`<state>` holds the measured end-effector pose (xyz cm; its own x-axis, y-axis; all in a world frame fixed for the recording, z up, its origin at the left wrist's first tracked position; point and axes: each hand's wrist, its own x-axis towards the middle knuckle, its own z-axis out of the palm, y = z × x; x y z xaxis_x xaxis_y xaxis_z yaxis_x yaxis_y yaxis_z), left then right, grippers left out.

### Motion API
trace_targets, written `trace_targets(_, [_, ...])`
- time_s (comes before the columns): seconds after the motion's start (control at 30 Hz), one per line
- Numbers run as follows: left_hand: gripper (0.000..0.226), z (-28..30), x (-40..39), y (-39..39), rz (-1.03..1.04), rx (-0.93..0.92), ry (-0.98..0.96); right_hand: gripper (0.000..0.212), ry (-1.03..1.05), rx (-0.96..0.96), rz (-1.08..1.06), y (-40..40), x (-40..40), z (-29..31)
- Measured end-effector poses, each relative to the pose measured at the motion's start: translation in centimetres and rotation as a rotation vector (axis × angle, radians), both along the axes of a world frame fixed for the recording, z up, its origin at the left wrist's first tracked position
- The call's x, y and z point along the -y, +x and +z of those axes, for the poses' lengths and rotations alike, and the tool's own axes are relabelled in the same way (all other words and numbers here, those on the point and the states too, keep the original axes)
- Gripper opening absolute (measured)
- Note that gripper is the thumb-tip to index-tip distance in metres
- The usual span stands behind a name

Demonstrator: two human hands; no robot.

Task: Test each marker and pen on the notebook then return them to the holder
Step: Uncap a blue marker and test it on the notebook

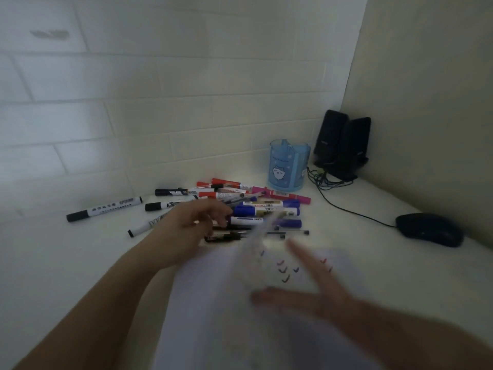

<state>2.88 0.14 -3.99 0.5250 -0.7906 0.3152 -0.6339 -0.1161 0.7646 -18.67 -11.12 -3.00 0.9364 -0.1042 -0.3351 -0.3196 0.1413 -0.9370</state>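
Several markers and pens [256, 209] with black, red, blue and pink caps lie in a loose pile on the white desk. Behind them stands the blue translucent holder [289, 166] with nothing visible inside. The open notebook [229, 303] lies in front, with small red and dark check marks [285, 271] on its right page. A blurred page [253, 244] stands lifted in mid-turn. My left hand [192, 225] rests on the near edge of the pile with bent fingers; what they touch is hidden. My right hand [320, 295] is blurred above the notebook with its fingers spread.
Two black speakers [342, 145] stand in the back right corner, with cables [336, 204] trailing to a black mouse [429, 229] at the right. A tiled wall runs behind the desk. Two black-capped markers [104, 208] lie apart at the left.
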Motion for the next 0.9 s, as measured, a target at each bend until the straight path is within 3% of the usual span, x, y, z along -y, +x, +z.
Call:
trace_targets(0.03, [0.034, 0.4, 0.2, -0.3, 0.005, -0.192, -0.133, 0.064, -0.089, 0.004, 0.068, 0.5, -1.1, 0.0])
trace_targets(0.07, [0.024, 0.9, 0.3, -0.6, -0.019, -0.354, -0.227, 0.081, -0.125, -0.003, 0.214, -0.1, -0.5, 0.0])
trace_targets(0.1, [0.025, 1.4, 0.3, -0.9, -0.060, -0.447, -0.263, 0.098, -0.270, 0.065, 0.318, -0.6, -0.3, -0.9])
trace_targets(0.13, [0.035, 1.7, 0.3, -1.3, -0.097, -0.455, -0.229, 0.097, -0.353, 0.101, 0.448, -1.5, 0.0, -0.5])
trace_targets(0.2, [0.052, 1.5, 0.3, -2.3, -0.131, -0.203, 0.002, 0.042, -0.423, 0.156, 0.440, -3.1, 1.3, 1.0])
trace_targets(0.23, [0.055, 1.2, 0.6, -2.9, -0.147, -0.017, 0.163, 0.028, -0.410, 0.149, 0.365, -3.7, 2.6, 1.7])
trace_targets(0.3, [0.060, 0.3, 1.1, -3.7, -0.159, 0.282, 0.403, 0.033, -0.624, 0.254, 0.192, -4.2, 4.8, 1.9])
trace_targets(0.33, [0.059, 0.1, 1.3, -3.9, -0.184, 0.356, 0.455, 0.034, -0.830, 0.251, 0.103, -4.0, 6.4, 1.2])
trace_targets(0.4, [0.050, 0.2, 1.3, -4.2, -0.260, 0.394, 0.443, 0.045, -1.309, 0.129, 0.085, -3.7, 8.8, -0.1])
trace_targets(0.43, [0.042, 0.5, 1.2, -4.3, -0.305, 0.411, 0.435, 0.054, -1.402, 0.069, 0.108, -3.8, 9.7, -0.5])
trace_targets(0.53, [0.031, 0.8, 1.4, -5.5, -0.365, 0.456, 0.452, 0.057, -1.322, 0.053, 0.107, -3.5, 10.1, -1.3])
trace_targets(0.63, [0.009, 0.2, 2.2, -6.9, -0.231, 0.446, 0.476, 0.054, -1.338, 0.109, 0.130, -2.6, 8.3, -2.1])
trace_targets(0.77, [0.025, -0.9, 3.0, -7.0, 0.010, 0.469, 0.510, 0.077, -1.413, 0.096, 0.122, -2.1, 6.9, -1.9])
trace_targets(0.9, [0.024, -1.0, 3.5, -7.0, 0.017, 0.475, 0.474, 0.037, -1.423, 0.104, -0.235, 0.2, 8.2, -1.7])
